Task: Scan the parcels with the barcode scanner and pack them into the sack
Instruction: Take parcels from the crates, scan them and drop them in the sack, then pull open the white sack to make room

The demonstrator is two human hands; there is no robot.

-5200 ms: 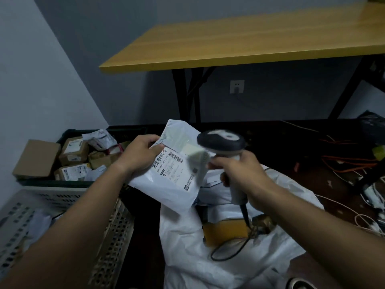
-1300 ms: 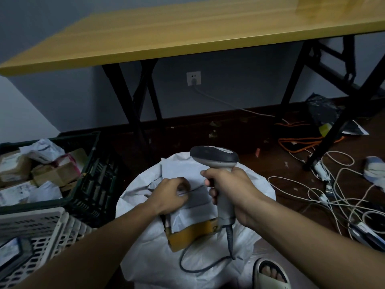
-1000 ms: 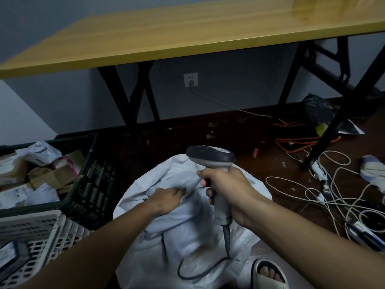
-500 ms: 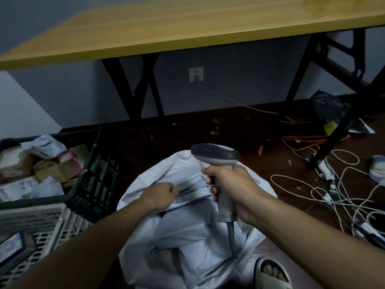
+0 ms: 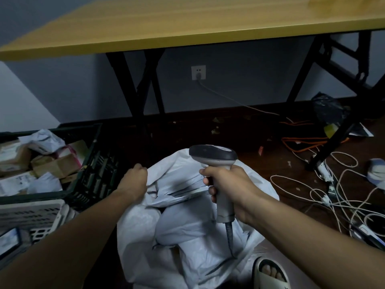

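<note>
A white sack (image 5: 145,236) stands on the floor in front of me, its mouth crumpled. A pale mailer parcel (image 5: 187,222) lies in its opening. My left hand (image 5: 135,180) is closed on the sack's left rim. My right hand (image 5: 227,184) grips the handle of a grey barcode scanner (image 5: 214,157), head pointing left over the sack, its cable dropping into the folds. More parcels (image 5: 52,163), cardboard boxes and white mailers, fill a dark green crate (image 5: 98,170) at the left.
A white slotted crate (image 5: 31,213) sits at the lower left with a phone (image 5: 9,243) beside it. A yellow table (image 5: 187,24) on black legs stands ahead. Loose cables (image 5: 337,197) cover the floor at the right. My sandalled foot (image 5: 268,272) is beside the sack.
The scanned white mailer went from my left hand into the sack. My left hand has since shifted left to the sack's rim. The scanner has stayed in my right hand.
</note>
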